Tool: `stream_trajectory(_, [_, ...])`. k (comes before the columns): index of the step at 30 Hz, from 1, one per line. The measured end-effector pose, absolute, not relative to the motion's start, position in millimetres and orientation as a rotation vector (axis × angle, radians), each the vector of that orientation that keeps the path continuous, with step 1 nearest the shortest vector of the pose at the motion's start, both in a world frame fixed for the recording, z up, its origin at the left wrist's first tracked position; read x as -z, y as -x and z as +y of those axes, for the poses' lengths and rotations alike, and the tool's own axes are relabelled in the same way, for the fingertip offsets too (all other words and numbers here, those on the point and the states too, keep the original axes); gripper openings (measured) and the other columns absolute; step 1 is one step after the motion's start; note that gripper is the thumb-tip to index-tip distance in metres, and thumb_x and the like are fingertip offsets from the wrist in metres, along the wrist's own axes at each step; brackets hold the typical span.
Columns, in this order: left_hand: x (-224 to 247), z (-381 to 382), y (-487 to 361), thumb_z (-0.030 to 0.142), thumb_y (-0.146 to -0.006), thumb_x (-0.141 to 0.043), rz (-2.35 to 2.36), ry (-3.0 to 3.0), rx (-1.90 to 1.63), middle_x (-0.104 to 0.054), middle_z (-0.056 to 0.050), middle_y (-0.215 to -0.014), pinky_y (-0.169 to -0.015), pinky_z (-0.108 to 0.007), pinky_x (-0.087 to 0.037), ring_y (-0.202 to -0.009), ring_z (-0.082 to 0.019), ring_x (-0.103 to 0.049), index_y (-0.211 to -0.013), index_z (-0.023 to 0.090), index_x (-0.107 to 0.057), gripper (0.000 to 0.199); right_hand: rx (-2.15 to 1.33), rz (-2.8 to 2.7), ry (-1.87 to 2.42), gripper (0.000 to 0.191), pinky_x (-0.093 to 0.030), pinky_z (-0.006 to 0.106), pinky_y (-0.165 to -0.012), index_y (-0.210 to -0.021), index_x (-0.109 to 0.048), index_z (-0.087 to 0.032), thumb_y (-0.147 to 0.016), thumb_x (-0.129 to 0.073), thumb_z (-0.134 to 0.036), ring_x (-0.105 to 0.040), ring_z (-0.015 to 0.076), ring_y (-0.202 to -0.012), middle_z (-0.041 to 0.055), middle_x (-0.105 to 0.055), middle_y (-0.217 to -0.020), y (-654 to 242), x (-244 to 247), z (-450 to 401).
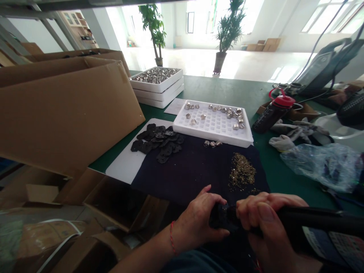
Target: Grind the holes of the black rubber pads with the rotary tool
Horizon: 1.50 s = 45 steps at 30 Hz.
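My left hand [195,218] is closed around a small dark piece [221,215] close to my body, with thumb and fingers on either side of it. My right hand [269,218] grips a black electric screwdriver [301,223], its tip pointing left against or very near the dark piece. Fingers hide much of where the two meet. Just beyond lies a heap of small brassy screws [241,170] on the dark cloth [184,174]. Several black plates [160,138] are piled at the left, and 3 or so silvery metal parts [212,144] rest by the tray.
A white foam tray [210,134] holds scattered metal parts; stacked white trays [157,94] stand behind it. A large cardboard box [68,110] borders the left. On the right are a bottle [273,113], gloves [295,132], a clear plastic bag [324,163] and pliers [335,197].
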<state>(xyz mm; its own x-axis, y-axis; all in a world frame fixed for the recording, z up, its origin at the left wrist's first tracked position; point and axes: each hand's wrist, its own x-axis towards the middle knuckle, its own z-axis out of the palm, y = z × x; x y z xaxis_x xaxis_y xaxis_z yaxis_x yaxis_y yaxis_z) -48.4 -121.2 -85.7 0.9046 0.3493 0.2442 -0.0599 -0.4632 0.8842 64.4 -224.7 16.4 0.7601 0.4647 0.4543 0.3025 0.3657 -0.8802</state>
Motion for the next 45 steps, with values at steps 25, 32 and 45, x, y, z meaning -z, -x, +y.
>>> stream_trajectory(25, [78.2, -121.2, 51.1, 0.015, -0.077, -0.099, 0.209, -2.001, -0.471, -0.081, -0.007, -0.134, -0.146, -0.062, -0.03, -0.126, -0.029, -0.081, -0.137, 0.021, -0.062, 0.07, 0.265, -0.251, 1.122, 0.018, -0.051, 0.031, -0.049, -0.092, -0.064, -0.023, -0.077, -0.073, -0.029, -0.046, 0.0159, -0.043, -0.0091, -0.053, -0.057, -119.9, -6.9, -203.4])
stream_trajectory(32, [79.6, -122.8, 51.4, 0.014, -0.077, -0.099, 0.198, -2.003, -0.492, -0.08, -0.008, -0.133, -0.145, -0.062, -0.031, -0.126, -0.029, -0.081, -0.137, 0.02, -0.061, 0.072, 0.266, -0.244, 1.135, 0.018, -0.052, 0.032, -0.05, -0.092, -0.066, -0.023, -0.076, -0.075, -0.027, -0.047, 0.0168, -0.044, -0.0083, -0.054, -0.058, -120.1, -4.4, -201.4])
stream_trajectory(45, [73.5, -122.2, 49.8, 0.015, -0.073, -0.104, 0.234, -1.972, -0.463, -0.081, -0.006, -0.135, -0.145, -0.058, -0.034, -0.128, -0.028, -0.08, -0.143, 0.022, -0.055, 0.086, 0.025, -0.128, 1.132, 0.024, -0.05, 0.033, -0.046, -0.085, -0.065, -0.029, -0.068, -0.076, -0.042, -0.036, 0.0153, -0.046, -0.0075, -0.042, -0.057, -107.0, -25.2, -225.0])
